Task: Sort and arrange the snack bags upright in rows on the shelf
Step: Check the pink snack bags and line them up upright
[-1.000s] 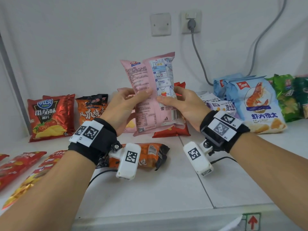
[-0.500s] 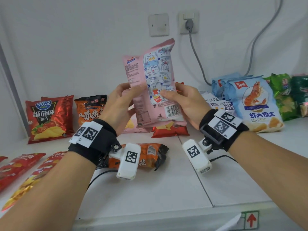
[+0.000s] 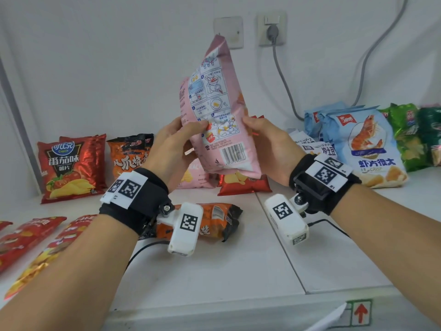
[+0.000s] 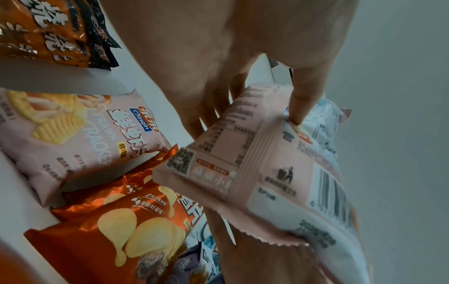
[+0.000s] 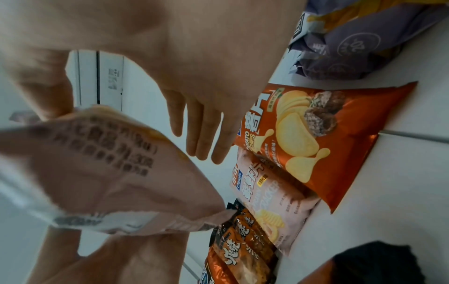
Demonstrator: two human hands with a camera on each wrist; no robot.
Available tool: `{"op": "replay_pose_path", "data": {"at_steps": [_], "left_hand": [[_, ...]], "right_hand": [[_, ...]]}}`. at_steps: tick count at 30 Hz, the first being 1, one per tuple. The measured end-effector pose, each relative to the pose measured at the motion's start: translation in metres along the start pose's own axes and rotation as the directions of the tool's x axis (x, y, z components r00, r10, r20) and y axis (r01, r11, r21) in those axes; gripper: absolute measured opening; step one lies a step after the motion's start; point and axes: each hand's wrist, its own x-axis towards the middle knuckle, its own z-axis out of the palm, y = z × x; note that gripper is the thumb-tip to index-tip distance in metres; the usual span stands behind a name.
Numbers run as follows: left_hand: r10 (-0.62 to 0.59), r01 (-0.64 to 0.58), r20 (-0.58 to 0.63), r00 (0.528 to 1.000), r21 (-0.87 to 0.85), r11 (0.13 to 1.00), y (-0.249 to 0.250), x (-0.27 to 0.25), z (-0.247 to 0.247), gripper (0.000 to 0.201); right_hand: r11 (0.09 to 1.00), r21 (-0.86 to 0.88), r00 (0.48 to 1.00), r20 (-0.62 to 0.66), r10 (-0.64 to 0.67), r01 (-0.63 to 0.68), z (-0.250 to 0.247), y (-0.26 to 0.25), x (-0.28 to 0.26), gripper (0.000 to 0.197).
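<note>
I hold a pink snack bag [image 3: 214, 115] upright in the air over the white shelf [image 3: 238, 271], its printed back and barcode turned toward me and to the right. My left hand [image 3: 176, 144] grips its left side, thumb on the back face [image 4: 298, 107] and fingers behind. My right hand [image 3: 265, 142] holds the right edge between thumb and nearly straight fingers [image 5: 201, 138]. A matching pink prawn-cracker bag [image 3: 198, 177] leans at the wall below, next to an orange-red potato-chip bag [image 3: 241, 185].
Along the wall stand a red tomato-chip bag [image 3: 69, 168], an orange-black bag [image 3: 128, 156], purple-white bags [image 3: 312, 149], blue shrimp-crisp bags [image 3: 367, 149] and green bags [image 3: 410, 134]. An orange bag [image 3: 214, 225] lies flat under my left wrist. Red bags [image 3: 23, 237] lie at the left.
Both hands have raised the pink bag off the shelf and twisted it, so it now stands higher and more edge-on to me.
</note>
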Motion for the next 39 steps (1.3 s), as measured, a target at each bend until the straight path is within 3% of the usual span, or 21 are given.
{"op": "replay_pose_path", "data": {"at_steps": [4, 7, 8, 10, 13, 15, 20, 25, 27, 28, 30, 32, 35, 39], "left_hand": [[-0.003, 0.004, -0.049, 0.999, 0.026, 1.0, -0.003, 0.002, 0.001, 0.045], [0.013, 0.011, -0.152, 0.988, 0.16, 0.987, -0.004, 0.005, -0.002, 0.037], [0.022, 0.011, -0.165, 0.986, 0.192, 0.981, -0.004, 0.005, -0.003, 0.033], [0.018, 0.009, -0.131, 0.991, 0.199, 0.98, -0.004, 0.004, -0.002, 0.031], [-0.027, 0.033, -0.036, 0.999, 0.161, 0.986, -0.003, 0.0, 0.002, 0.061], [-0.025, 0.028, -0.016, 1.0, 0.186, 0.982, -0.005, -0.001, 0.004, 0.067], [-0.004, 0.011, -0.067, 0.998, 0.107, 0.994, -0.003, 0.003, -0.002, 0.042], [-0.045, 0.045, -0.023, 0.999, -0.003, 0.999, 0.0, 0.001, 0.0, 0.026], [-0.064, 0.064, -0.005, 0.998, -0.032, 0.997, -0.001, -0.001, 0.003, 0.026], [-0.077, 0.077, 0.005, 0.997, -0.045, 0.996, -0.001, -0.002, 0.003, 0.036], [-0.095, 0.096, 0.043, 0.995, -0.026, 0.995, 0.003, -0.005, 0.006, 0.063], [-0.085, 0.079, 0.091, 0.992, 0.072, 0.994, 0.003, -0.005, 0.006, 0.069], [-0.066, 0.044, 0.106, 0.992, 0.201, 0.979, -0.001, -0.004, 0.003, 0.058], [-0.039, 0.024, 0.081, 0.996, 0.184, 0.983, -0.003, 0.001, -0.002, 0.037]], "right_hand": [[0.998, -0.05, 0.999, -0.027, -0.033, 0.031, 0.002, 0.007, 0.002, 0.057], [0.987, -0.143, 0.993, -0.084, -0.084, 0.072, -0.001, 0.008, 0.007, 0.03], [0.981, -0.177, 0.99, -0.104, -0.099, 0.079, -0.002, 0.009, 0.008, 0.03], [0.963, -0.252, 0.98, -0.143, -0.138, 0.099, -0.004, 0.011, 0.009, 0.049], [0.928, -0.352, 0.965, -0.176, -0.194, 0.123, -0.005, 0.012, 0.01, 0.069], [0.912, -0.389, 0.964, -0.169, -0.208, 0.128, -0.005, 0.012, 0.01, 0.075], [0.943, -0.296, 0.97, -0.138, -0.202, 0.154, -0.007, 0.006, 0.011, 0.054], [0.968, -0.227, 0.989, -0.075, -0.125, 0.105, -0.007, 0.006, 0.007, 0.051], [0.98, -0.182, 0.996, -0.037, -0.083, 0.075, -0.007, 0.008, 0.006, 0.045], [0.984, -0.166, 0.997, -0.026, -0.069, 0.064, -0.007, 0.009, 0.006, 0.045], [0.984, -0.17, 0.998, -0.031, -0.06, 0.054, -0.007, 0.01, 0.008, 0.048], [0.979, -0.196, 0.994, -0.072, -0.078, 0.062, -0.007, 0.009, 0.009, 0.055], [0.969, -0.237, 0.986, -0.133, -0.105, 0.071, -0.008, 0.009, 0.01, 0.074], [0.984, -0.172, 0.993, -0.096, -0.072, 0.055, -0.008, 0.007, 0.009, 0.073]]}}
